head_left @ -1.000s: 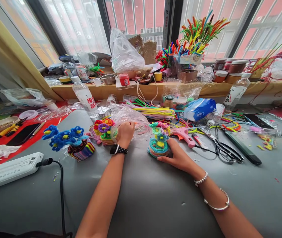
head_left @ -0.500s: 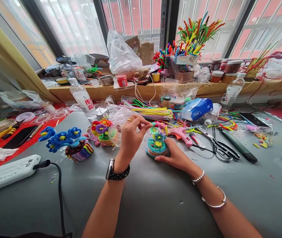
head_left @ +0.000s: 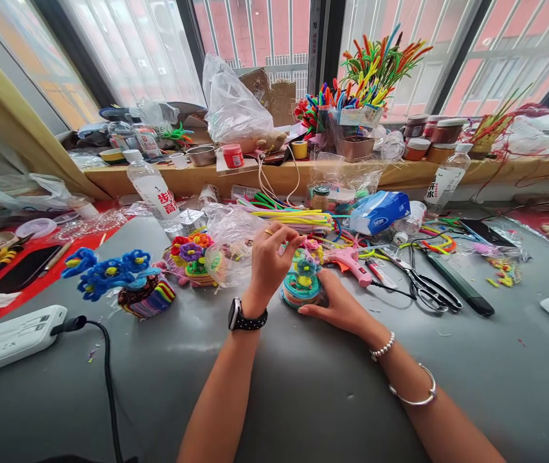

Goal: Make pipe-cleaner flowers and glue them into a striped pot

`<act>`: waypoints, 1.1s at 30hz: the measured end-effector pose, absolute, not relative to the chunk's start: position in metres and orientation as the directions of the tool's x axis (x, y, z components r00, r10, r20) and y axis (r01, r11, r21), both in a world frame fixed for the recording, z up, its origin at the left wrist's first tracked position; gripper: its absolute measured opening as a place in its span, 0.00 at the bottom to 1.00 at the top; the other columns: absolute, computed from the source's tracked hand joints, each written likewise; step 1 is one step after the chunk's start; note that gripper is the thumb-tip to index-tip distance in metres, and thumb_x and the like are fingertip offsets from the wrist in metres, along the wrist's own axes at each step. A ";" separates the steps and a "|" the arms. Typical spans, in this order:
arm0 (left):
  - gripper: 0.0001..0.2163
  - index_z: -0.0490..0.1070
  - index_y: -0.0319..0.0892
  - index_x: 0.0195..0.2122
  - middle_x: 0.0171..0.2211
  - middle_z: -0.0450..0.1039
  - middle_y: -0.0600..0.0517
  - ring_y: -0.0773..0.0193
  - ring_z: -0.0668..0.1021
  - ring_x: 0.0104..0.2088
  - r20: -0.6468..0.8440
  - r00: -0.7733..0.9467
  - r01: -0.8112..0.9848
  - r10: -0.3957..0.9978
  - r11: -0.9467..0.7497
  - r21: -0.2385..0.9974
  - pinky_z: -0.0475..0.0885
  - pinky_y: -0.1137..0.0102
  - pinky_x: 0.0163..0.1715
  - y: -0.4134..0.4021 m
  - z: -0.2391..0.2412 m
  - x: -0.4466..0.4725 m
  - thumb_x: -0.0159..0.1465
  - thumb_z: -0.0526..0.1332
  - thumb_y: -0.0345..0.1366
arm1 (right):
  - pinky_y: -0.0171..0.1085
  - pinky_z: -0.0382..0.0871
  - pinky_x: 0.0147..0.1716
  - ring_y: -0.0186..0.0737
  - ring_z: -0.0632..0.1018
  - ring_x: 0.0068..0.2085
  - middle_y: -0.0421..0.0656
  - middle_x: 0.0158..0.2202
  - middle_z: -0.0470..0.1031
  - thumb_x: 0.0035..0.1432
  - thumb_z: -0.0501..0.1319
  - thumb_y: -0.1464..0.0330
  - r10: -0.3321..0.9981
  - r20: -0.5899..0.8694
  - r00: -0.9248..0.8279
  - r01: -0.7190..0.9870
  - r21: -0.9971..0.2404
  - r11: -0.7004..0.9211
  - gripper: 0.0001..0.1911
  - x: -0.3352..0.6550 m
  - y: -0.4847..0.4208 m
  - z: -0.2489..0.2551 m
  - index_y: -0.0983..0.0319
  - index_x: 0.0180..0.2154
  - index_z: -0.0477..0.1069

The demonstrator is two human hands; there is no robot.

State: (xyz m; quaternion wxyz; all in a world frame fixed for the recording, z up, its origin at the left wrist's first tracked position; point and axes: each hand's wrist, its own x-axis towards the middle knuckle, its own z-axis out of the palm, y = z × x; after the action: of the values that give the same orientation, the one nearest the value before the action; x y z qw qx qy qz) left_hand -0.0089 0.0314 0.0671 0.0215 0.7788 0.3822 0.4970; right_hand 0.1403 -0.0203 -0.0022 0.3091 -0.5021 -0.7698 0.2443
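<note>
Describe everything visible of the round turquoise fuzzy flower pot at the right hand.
The round turquoise fuzzy flower pot stands upright on the smooth grey table. Its turquoise and peach bands look like wound pipe cleaners; above are a teal flower and pink petals. The right hand's grip cups its right side. The left hand's grip is at its top; contact is unclear.

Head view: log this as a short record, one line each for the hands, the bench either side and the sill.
left hand: raised beside the turquoise flower pot, thumb and fingertips brought together; anything between them is too small to tell
right hand: holding the same pot from its right side, thumb at the front
bench, left: striped pot with blue flowers, white power strip
bench, right: pink glue gun, scissors
sill: clear plastic bag, bunch of fuzzy stems
</note>
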 end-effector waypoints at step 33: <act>0.06 0.73 0.47 0.34 0.31 0.76 0.54 0.63 0.74 0.36 0.735 0.208 0.630 0.645 -0.663 0.404 0.64 0.66 0.40 0.029 0.085 -0.007 0.56 0.59 0.34 | 0.46 0.61 0.45 0.50 0.65 0.48 0.50 0.46 0.63 0.43 0.60 0.52 0.921 0.238 -0.309 0.611 -0.692 0.384 0.30 0.141 -0.019 -0.004 0.62 0.44 0.58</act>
State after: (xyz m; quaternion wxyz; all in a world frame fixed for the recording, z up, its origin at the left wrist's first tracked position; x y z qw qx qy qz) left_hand -0.0068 0.0294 0.0855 0.0082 0.7773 0.4101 0.4771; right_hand 0.1408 -0.0190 -0.0037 0.3136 -0.4973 -0.7703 0.2469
